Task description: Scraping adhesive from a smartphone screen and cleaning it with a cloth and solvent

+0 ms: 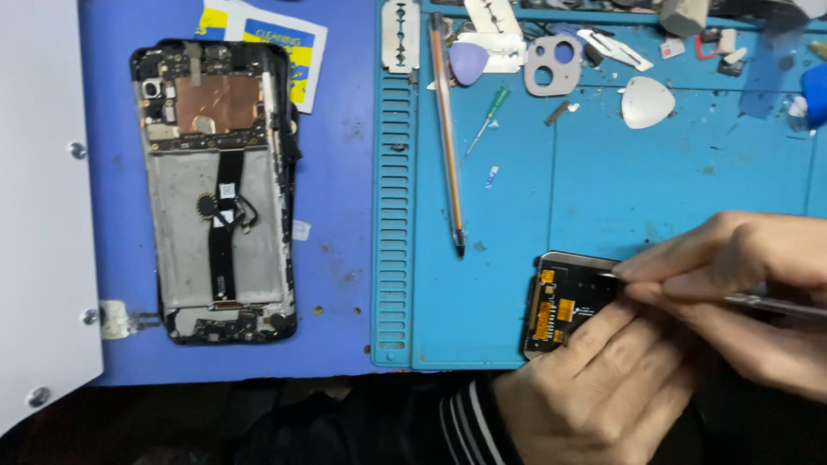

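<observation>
My left hand (594,387) grips the lower edge of a dark phone screen panel (564,297) with orange flex connectors, lying on the teal mat (603,189) near its front edge. My right hand (741,275) comes in from the right, fingers pinched on a thin metal tool (775,303) whose tip rests on the panel's upper part. An opened phone body (215,189) with a copper shield and a black ribbon cable lies apart on the blue surface at the left.
On the teal mat lie a long pen (446,129), a green-handled screwdriver (487,120), a razor blade (400,34), a purple pick (468,62), a white pick (646,102) and a camera bezel (553,65). A white board (39,207) borders the left.
</observation>
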